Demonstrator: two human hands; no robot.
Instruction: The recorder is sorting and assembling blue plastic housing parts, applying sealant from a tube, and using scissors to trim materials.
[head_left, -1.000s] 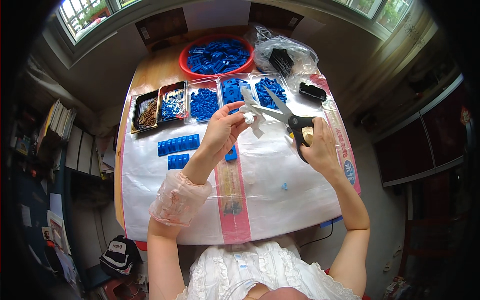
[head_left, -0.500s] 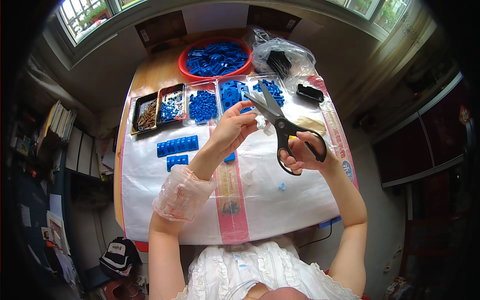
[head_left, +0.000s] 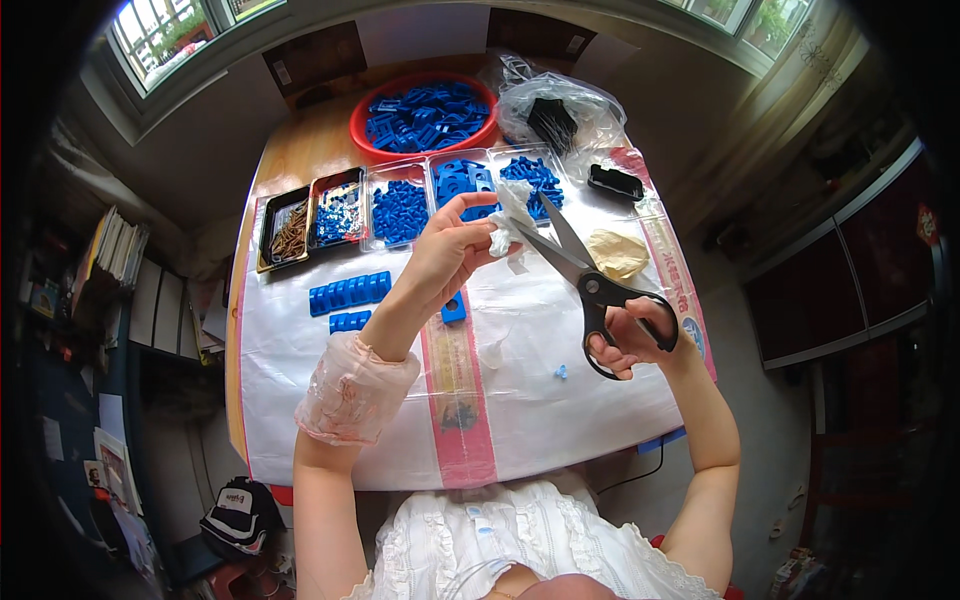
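My left hand [head_left: 450, 250] pinches a crumpled white tissue-like scrap [head_left: 511, 225] between thumb and fingers, above the middle of the table. My right hand [head_left: 635, 338] has its fingers through the handles of large black-handled scissors [head_left: 594, 285]. Their blades are spread and point up and left, with the lower blade's tip at the white scrap. Below my left hand lies a flat blue plastic piece [head_left: 454, 308]. Left of my wrist are a row of blue plastic parts [head_left: 350, 292] and a shorter row [head_left: 349, 321], partly hidden by my forearm.
Across the back stand trays of screws [head_left: 290, 232], small blue-and-white parts [head_left: 338, 212] and blue pieces [head_left: 401, 212]. Behind them is a red basin [head_left: 354, 128] of blue parts beside a clear plastic bag [head_left: 600, 100]. A tiny blue bit [head_left: 561, 372] lies near my right hand.
The scissors and my right hand have moved right and slightly down. More of the white scrap now shows, spread above my left fingers, and my left hand has shifted slightly left.
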